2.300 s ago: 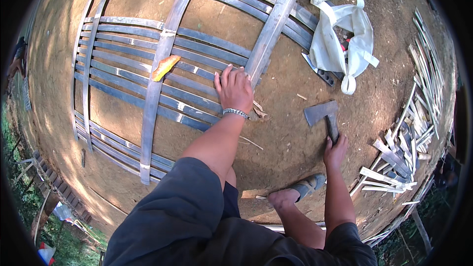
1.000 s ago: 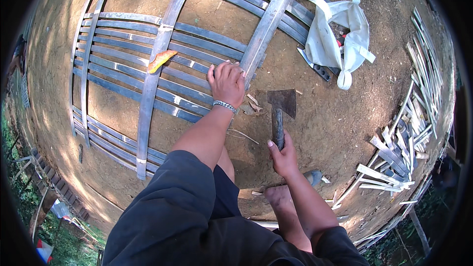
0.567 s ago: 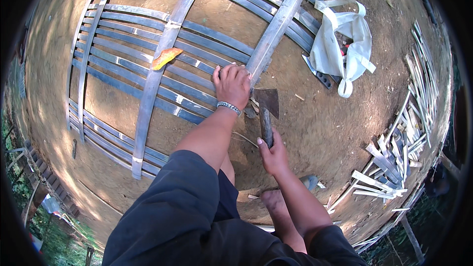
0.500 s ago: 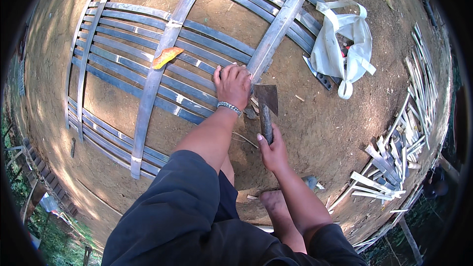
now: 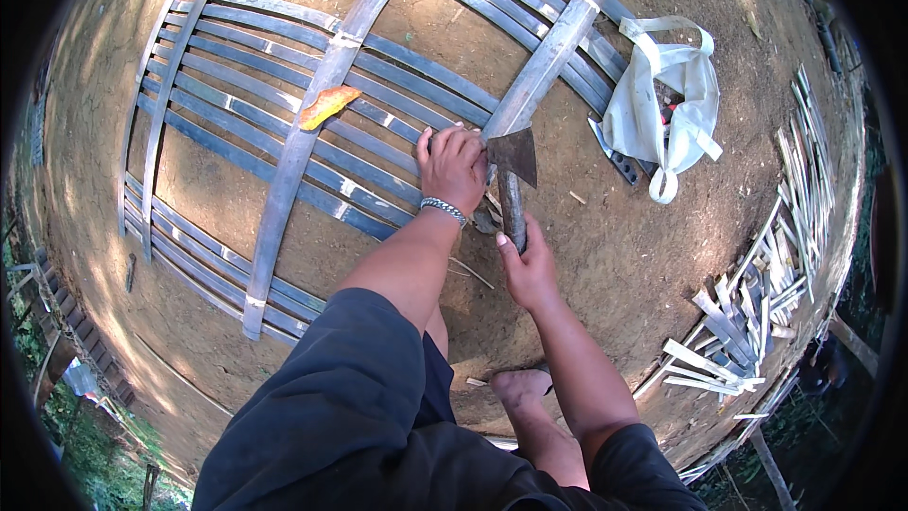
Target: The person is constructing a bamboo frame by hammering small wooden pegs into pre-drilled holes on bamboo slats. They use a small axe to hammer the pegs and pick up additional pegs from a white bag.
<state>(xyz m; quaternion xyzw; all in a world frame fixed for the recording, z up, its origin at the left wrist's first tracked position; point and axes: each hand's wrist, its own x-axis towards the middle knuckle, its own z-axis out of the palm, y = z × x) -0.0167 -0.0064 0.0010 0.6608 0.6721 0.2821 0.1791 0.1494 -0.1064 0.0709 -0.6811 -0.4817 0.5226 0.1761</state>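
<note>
A lattice of split bamboo lies on the ground, long dark slats (image 5: pixel 253 132) crossed by wider bamboo strips (image 5: pixel 301 147). My left hand (image 5: pixel 451 168), with a chain bracelet at the wrist, is curled over the slat ends beside the right-hand cross strip (image 5: pixel 565 33). What its fingertips grip is partly hidden under the hand. My right hand (image 5: pixel 531 268) is wrapped round the wooden handle of a hatchet (image 5: pixel 514 159). The hatchet's dark, broad metal head is up against the near end of that cross strip, just right of my left hand.
An orange-yellow object (image 5: pixel 328 108) rests on the middle cross strip. At the right stand a white bag (image 5: pixel 653 99) and, partly under it, a flat dark tool with holes (image 5: pixel 619 163). Piled bamboo offcuts (image 5: pixel 733 326) lie far right. My bare foot (image 5: pixel 520 386) is below my right hand.
The hatchet and my right hand have moved slightly up, bringing the head over the cross strip's end. My left hand stays at the slats. The whole view has shifted a little.
</note>
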